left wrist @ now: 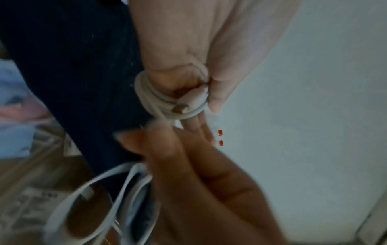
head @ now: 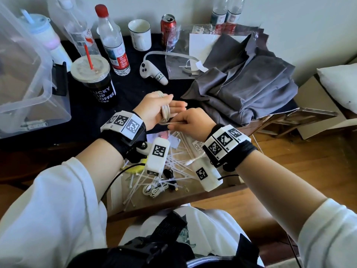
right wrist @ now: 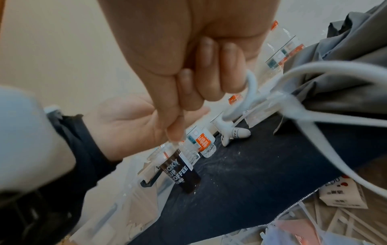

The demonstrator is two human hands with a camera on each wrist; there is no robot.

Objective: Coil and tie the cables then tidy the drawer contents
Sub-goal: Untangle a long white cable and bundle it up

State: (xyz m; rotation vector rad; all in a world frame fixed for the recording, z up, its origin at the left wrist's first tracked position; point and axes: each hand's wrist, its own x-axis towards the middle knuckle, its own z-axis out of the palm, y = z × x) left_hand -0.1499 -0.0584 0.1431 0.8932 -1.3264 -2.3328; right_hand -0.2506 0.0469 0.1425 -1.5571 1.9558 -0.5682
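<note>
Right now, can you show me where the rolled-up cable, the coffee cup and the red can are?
rolled-up cable (head: 165, 111): head view, on the loops in the left hand.
coffee cup (head: 102, 91): head view, on its black sleeve.
red can (head: 167, 29): head view, on its side.

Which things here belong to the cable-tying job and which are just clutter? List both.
Job: coiled white cable held in the left hand; right hand pinching a thin white strand; loose zip ties and more white cables in the open drawer.

Clutter: coffee cup, water bottle, soda can, mug, grey cloth.
</note>
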